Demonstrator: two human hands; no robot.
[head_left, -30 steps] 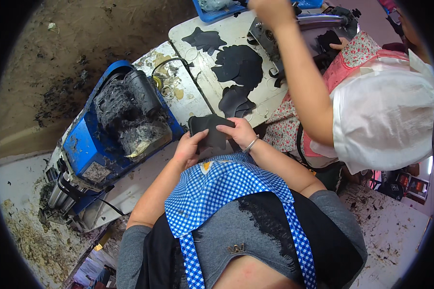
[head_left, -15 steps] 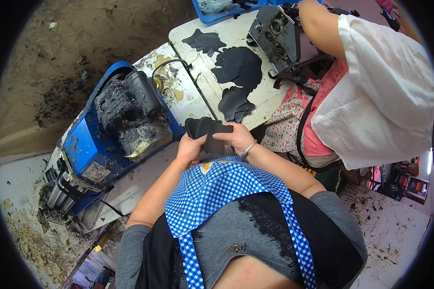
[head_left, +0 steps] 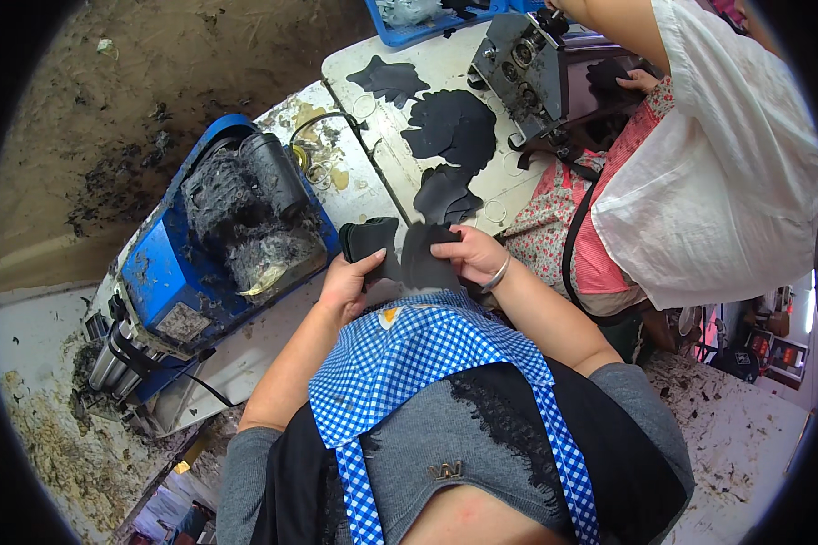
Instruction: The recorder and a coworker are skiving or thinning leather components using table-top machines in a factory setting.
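Note:
In front of my apron, my left hand is closed on a small stack of flat black cut pieces, its thumb lying on top. My right hand pinches another dark flat piece by its right side, whether one layer or several I cannot tell. A gap shows between the upper ends of the two. Their material looks like thin leather or sheet, but I cannot be sure. Just beyond my hands, a pile of similar black pieces lies on the white table.
Two more black piles, a larger one and a smaller one, lie farther back. At left stands a blue machine clogged with grey fluff. A grey machine stands back right, where a co-worker's hand holds black material. A blue basket is beyond.
My hands have moved apart, and the black pieces, bunched together before, are now split between them. The co-worker's hand with black material has come into sight beside the grey machine.

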